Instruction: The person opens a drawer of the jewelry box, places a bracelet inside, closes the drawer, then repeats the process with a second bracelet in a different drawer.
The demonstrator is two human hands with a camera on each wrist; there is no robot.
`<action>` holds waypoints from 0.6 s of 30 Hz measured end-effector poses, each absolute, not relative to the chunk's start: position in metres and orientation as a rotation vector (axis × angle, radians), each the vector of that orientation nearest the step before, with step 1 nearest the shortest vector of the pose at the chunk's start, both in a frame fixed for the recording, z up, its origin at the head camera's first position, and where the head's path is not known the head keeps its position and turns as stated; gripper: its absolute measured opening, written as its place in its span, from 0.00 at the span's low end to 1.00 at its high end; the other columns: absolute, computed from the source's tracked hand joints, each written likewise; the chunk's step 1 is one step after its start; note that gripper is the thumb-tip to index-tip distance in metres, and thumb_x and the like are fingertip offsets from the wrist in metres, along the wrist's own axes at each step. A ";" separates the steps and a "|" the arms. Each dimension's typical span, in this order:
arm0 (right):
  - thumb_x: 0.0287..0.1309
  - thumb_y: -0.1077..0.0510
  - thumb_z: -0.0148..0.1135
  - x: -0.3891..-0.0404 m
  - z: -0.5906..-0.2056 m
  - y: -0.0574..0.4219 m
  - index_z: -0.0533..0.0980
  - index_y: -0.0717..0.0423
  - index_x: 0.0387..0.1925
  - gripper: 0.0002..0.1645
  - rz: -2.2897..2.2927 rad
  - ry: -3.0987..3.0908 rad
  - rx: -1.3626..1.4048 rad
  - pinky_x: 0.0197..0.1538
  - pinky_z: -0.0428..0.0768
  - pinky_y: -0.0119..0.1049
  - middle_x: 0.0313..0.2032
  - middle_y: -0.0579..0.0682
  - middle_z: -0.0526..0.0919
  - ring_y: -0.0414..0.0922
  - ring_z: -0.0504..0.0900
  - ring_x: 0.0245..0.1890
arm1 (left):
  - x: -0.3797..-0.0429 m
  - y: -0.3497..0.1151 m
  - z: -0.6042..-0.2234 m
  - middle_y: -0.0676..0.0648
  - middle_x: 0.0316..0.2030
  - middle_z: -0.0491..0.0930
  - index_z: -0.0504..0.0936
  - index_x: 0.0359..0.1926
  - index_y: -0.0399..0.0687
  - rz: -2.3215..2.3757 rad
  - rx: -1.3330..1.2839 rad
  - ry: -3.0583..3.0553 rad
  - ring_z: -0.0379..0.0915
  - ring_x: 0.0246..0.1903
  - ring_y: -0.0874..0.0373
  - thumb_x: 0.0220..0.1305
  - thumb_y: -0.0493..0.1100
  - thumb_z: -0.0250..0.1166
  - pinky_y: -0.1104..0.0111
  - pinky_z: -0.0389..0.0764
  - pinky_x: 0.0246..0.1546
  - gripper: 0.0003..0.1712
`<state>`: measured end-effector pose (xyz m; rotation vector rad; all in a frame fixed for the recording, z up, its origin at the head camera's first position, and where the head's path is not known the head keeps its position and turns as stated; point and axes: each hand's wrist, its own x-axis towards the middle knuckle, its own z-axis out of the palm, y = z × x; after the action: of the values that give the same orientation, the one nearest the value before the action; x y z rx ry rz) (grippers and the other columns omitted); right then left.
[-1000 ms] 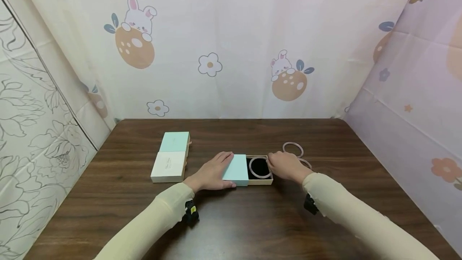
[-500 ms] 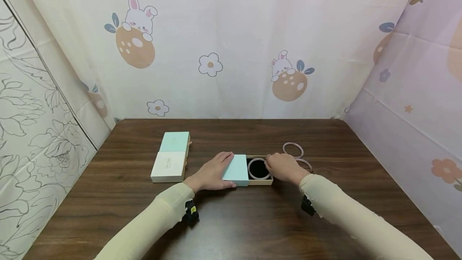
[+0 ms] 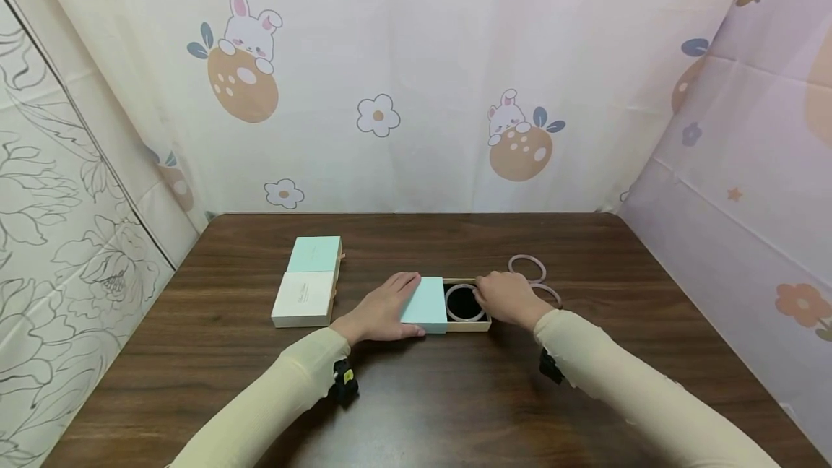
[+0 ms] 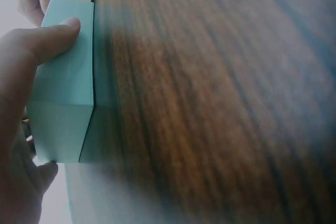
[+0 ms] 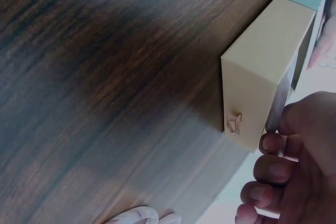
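In the middle of the table lies a mint gift box [image 3: 425, 303], its cream drawer [image 3: 469, 326] pulled out to the right and lined in black. My left hand [image 3: 383, 309] grips the mint sleeve, thumb along the near side in the left wrist view. A pale lilac bangle [image 3: 465, 319] lies over the drawer's black lining, close inside the walls. My right hand [image 3: 510, 298] pinches its right edge between thumb and index finger at the drawer's end. A small ribbon pull tab [image 5: 234, 124] shows on the drawer's front in the right wrist view.
Two more lilac bangles lie overlapping behind my right hand, the farther bangle [image 3: 527, 257] and the nearer bangle [image 3: 552, 290] partly hidden. At the left are a mint box [image 3: 315, 254] and a white box [image 3: 302, 300], side by side. A printed curtain [image 3: 416, 92] hangs behind the table.
My right hand has moved slightly left, and the bangle has shifted left and settled flatter within the drawer. My left hand and the sleeve have stayed in place.
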<state>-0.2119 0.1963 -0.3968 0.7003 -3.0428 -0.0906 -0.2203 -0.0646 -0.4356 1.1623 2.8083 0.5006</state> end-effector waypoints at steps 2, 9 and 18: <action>0.67 0.55 0.52 -0.213 -0.397 0.195 0.73 0.54 0.23 0.16 -0.096 -3.047 0.707 0.18 0.69 0.40 0.15 0.46 0.69 0.42 0.69 0.14 | -0.221 -0.065 -0.436 0.42 0.71 0.53 0.52 0.72 0.36 0.497 1.167 2.808 0.47 0.69 0.51 0.56 0.64 0.64 0.59 0.58 0.64 0.55; 0.67 0.57 0.52 -0.212 -0.398 0.193 0.71 0.51 0.19 0.18 -0.113 -3.020 0.743 0.16 0.64 0.36 0.12 0.43 0.66 0.40 0.66 0.11 | -0.221 -0.064 -0.437 0.42 0.71 0.53 0.52 0.72 0.36 0.486 1.183 2.807 0.46 0.70 0.51 0.58 0.64 0.64 0.59 0.58 0.64 0.54; 0.66 0.57 0.54 -0.210 -0.398 0.192 0.67 0.50 0.15 0.21 -0.140 -2.944 0.774 0.15 0.62 0.35 0.11 0.43 0.64 0.40 0.64 0.10 | -0.222 -0.064 -0.438 0.41 0.71 0.53 0.52 0.73 0.36 0.474 1.175 2.813 0.46 0.70 0.51 0.58 0.64 0.63 0.59 0.58 0.64 0.54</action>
<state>-0.2105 0.1920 -0.3985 0.7738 -2.9437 -0.1400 -0.2216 -0.0641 -0.4376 1.1751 2.8133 0.4743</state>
